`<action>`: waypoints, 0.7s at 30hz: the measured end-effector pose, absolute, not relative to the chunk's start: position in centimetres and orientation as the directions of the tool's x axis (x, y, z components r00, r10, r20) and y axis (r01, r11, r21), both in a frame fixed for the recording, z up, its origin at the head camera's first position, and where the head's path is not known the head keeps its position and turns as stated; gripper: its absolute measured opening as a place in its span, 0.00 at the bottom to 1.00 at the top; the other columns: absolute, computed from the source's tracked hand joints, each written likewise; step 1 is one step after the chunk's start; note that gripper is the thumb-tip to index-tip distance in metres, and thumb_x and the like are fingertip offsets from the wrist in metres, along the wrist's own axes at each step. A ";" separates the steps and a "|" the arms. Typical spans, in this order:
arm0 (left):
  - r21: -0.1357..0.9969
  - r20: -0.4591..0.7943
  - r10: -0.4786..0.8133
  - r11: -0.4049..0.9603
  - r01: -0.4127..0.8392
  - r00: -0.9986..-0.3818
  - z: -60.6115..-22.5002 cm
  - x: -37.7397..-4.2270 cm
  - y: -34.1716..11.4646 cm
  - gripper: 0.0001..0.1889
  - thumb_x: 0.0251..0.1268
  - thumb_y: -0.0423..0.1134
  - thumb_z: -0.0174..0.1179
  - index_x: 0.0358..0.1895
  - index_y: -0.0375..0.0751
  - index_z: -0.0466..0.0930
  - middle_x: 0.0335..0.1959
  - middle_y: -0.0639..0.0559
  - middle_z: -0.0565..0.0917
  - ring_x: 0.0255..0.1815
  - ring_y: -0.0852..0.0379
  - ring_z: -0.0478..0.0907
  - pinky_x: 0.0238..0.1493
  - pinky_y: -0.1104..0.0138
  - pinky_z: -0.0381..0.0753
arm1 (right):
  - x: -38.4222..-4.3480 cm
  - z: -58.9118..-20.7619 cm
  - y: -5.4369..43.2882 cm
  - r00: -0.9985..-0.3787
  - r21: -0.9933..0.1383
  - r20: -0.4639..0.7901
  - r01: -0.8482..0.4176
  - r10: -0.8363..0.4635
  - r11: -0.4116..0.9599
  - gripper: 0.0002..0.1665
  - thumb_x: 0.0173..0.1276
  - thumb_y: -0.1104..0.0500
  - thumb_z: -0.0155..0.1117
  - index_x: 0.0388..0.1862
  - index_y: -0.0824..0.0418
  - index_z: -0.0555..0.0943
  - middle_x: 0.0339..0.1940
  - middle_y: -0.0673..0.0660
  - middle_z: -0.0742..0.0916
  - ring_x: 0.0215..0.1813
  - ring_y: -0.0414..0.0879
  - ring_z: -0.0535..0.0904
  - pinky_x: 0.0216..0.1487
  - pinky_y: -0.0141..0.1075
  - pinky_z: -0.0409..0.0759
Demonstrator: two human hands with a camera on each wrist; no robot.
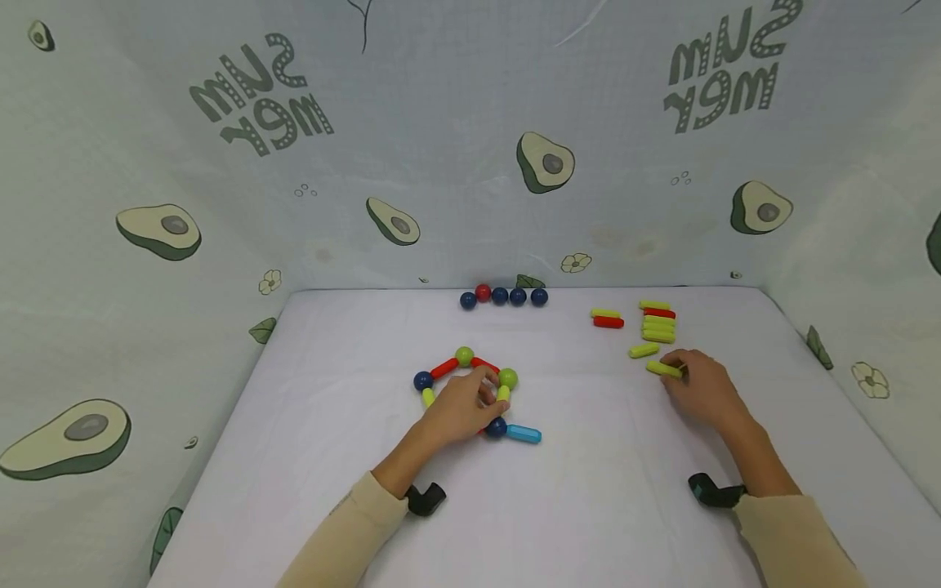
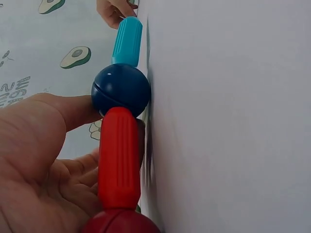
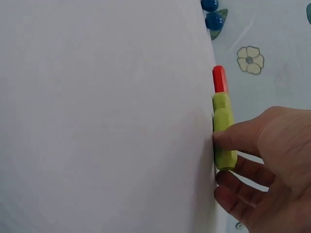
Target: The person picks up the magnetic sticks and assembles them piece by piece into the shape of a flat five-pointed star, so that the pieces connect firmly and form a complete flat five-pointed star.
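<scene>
On the table lies a ring of magnetic balls and sticks, with a navy ball [image 1: 422,380], green balls [image 1: 508,377] and red sticks [image 1: 444,368]. A light-blue stick [image 1: 524,434] juts from the ring's near navy ball [image 2: 121,91]. My left hand [image 1: 459,408] reaches over the ring and grips its right side beside that ball; the exact finger contact is partly hidden. A red stick [image 2: 119,158] and red ball [image 2: 120,223] show in the left wrist view. My right hand [image 1: 702,388] pinches a yellow-green stick [image 1: 664,369] between thumb and fingers at the table's right.
Near the back edge stands a row of navy balls [image 1: 518,296] with one red ball [image 1: 483,292]. A red stick [image 1: 608,322] lies against a yellow one. Several yellow-green sticks [image 1: 658,330] are stacked beyond my right hand, with a loose stick [image 1: 644,350] nearer.
</scene>
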State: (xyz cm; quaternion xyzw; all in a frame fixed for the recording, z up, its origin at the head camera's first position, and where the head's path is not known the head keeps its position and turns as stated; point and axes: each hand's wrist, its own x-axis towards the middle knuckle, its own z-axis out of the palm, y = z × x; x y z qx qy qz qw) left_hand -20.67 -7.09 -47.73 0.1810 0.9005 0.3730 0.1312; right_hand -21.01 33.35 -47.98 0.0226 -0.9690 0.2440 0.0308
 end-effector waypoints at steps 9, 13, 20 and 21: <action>0.703 -0.112 0.449 0.666 0.249 -0.886 -47.4 -20.8 -7.0 0.33 0.70 0.50 0.67 0.75 0.50 0.68 0.44 0.56 0.85 0.36 0.63 0.80 0.34 0.72 0.81 | -20.1 -47.8 28.7 -0.988 -0.523 0.057 -0.154 -0.146 0.839 0.16 0.73 0.63 0.64 0.57 0.66 0.80 0.51 0.66 0.85 0.50 0.57 0.79 0.51 0.53 0.81; 0.694 -0.117 0.445 0.676 0.247 -0.888 -47.5 -20.7 -7.0 0.34 0.69 0.52 0.67 0.75 0.51 0.68 0.45 0.57 0.85 0.35 0.64 0.80 0.35 0.72 0.80 | -20.4 -47.5 25.4 -0.976 -0.550 0.053 -0.206 -0.213 0.809 0.16 0.72 0.63 0.65 0.57 0.64 0.81 0.50 0.62 0.86 0.50 0.54 0.79 0.51 0.49 0.81; 0.728 -0.115 0.425 0.651 0.215 -0.898 -47.5 -20.6 -7.1 0.26 0.68 0.53 0.68 0.63 0.49 0.73 0.44 0.56 0.86 0.34 0.63 0.80 0.35 0.70 0.81 | -21.3 -47.6 20.6 -0.957 -0.582 0.047 -0.260 -0.287 0.771 0.16 0.72 0.63 0.67 0.57 0.61 0.82 0.51 0.57 0.86 0.49 0.49 0.79 0.51 0.44 0.82; 0.728 -0.118 0.432 0.650 0.218 -0.894 -47.5 -20.6 -7.2 0.24 0.67 0.55 0.68 0.60 0.49 0.74 0.43 0.56 0.86 0.35 0.64 0.80 0.36 0.70 0.81 | -21.4 -47.7 20.1 -0.954 -0.584 0.051 -0.268 -0.295 0.766 0.16 0.72 0.63 0.67 0.57 0.61 0.82 0.50 0.56 0.86 0.49 0.49 0.79 0.50 0.43 0.82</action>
